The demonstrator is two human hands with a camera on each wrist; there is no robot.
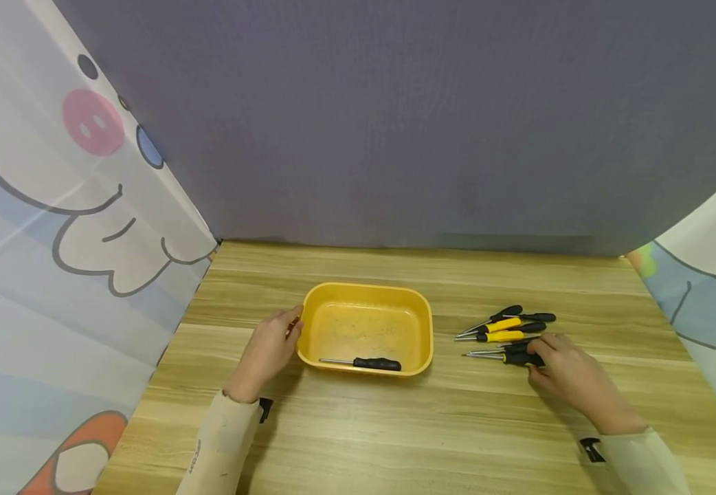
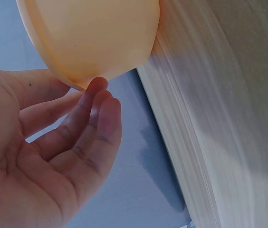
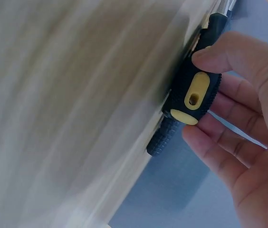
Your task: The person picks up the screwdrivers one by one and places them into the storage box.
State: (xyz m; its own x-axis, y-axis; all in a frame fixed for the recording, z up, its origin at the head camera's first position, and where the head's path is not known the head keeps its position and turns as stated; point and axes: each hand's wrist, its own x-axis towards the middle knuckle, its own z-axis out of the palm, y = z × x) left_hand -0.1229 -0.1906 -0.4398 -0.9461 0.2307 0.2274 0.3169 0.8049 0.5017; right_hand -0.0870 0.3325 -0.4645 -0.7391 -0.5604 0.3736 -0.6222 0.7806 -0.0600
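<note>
A yellow plastic tray (image 1: 367, 289) stands on the table with a black-handled screwdriver (image 1: 378, 364) lying along its front inner wall. My left hand (image 1: 269, 350) is at the tray's left end, holding the rim (image 2: 53, 73) with bent fingers. To the right of the tray, my right hand (image 1: 571, 375) grips the black-and-yellow handle of a screwdriver (image 3: 196, 90), thumb on one side and fingers on the other. Its shaft points left. Another black ribbed handle (image 3: 161, 137) lies right beside it, partly covered.
Several screwdrivers with yellow-and-black handles (image 1: 500, 337) and black handles (image 1: 539, 317) lie in a loose pile just beyond my right hand. A grey partition (image 1: 420, 137) rises at the back edge of the wooden table (image 1: 364, 433). Printed cartoon curtains (image 1: 42, 275) hang at the sides.
</note>
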